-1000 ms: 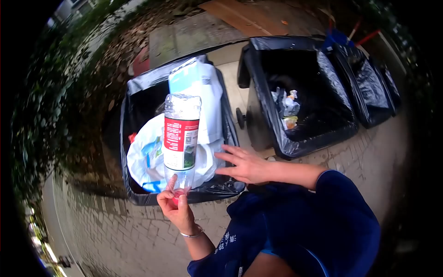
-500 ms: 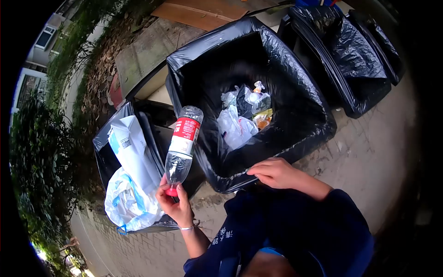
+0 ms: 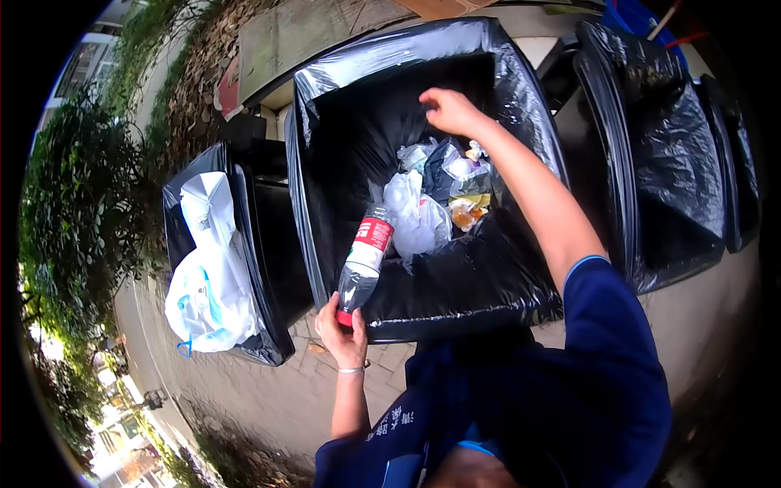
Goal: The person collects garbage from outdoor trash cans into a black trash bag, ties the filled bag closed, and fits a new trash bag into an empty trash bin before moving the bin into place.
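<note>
Change vs 0.5 s ago: right hand (image 3: pixel 452 112) has left the near rim of the central lined bin (image 3: pixel 399 50) and is now up over its opening, toward the far side. Clear plastic bottle (image 3: pixel 368 246) was at the left edge of the central lined bin; now it leans across the near-left corner, base end over the opening. Camera view shifted too, so part of the offset is apparent only.

Meaning, my read: both hands now work at the central lined bin, bottle not released.

Left hand (image 3: pixel 343 335): closed on the bottle's red cap (image 3: pixel 345 318), thumb and fingers around that end. Wrist with bracelet (image 3: pixel 352 371) just outside the near-left corner. Bottle tilted, base up and right in view. Can't tell if base touches the white plastic bag (image 3: pixel 416 215) inside or sits above it.

Right arm: reaches in across the right side of the central lined bin, elbow bent, hand turned inward. Fingers look part curled, nothing visible in them; can't tell how closed. Yellow wrapper (image 3: pixel 470 210) below, nearer the body.
</note>
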